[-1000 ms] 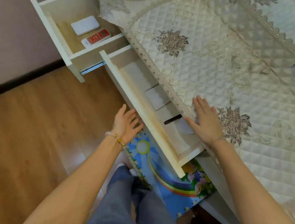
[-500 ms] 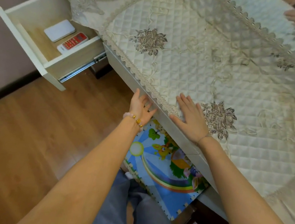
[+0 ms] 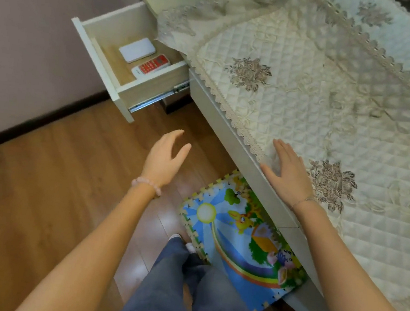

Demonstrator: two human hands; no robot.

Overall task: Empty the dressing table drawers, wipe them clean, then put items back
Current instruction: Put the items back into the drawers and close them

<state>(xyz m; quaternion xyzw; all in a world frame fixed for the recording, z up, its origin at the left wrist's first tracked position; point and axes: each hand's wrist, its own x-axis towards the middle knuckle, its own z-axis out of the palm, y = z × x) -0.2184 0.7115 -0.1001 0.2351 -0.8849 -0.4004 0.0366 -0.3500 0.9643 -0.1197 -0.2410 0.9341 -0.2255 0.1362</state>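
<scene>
cream dressing table [image 3: 273, 200] draped with a quilted lace-edged cloth [image 3: 296, 94], open drawer [image 3: 152, 88] holding a white case [image 3: 137, 50] and red-keyed calculator [image 3: 151, 67], wooden floor [image 3: 41, 174] with a colourful foam mat [image 3: 238, 250]

The quilted cloth [image 3: 308, 103] hides the drawer [image 3: 153, 85] rear, the foam mat [image 3: 235, 236] disappears beneath the surface [image 3: 222, 129], and the calculator [image 3: 150, 67] keys are unreadably small.

Left drawer [image 3: 111, 66] open; right hand [image 3: 288, 174] flat on cloth [image 3: 308, 103].

Mauve wall [image 3: 33, 31], wooden floor [image 3: 25, 198] — colourful foam mat [image 3: 238, 250]
</scene>
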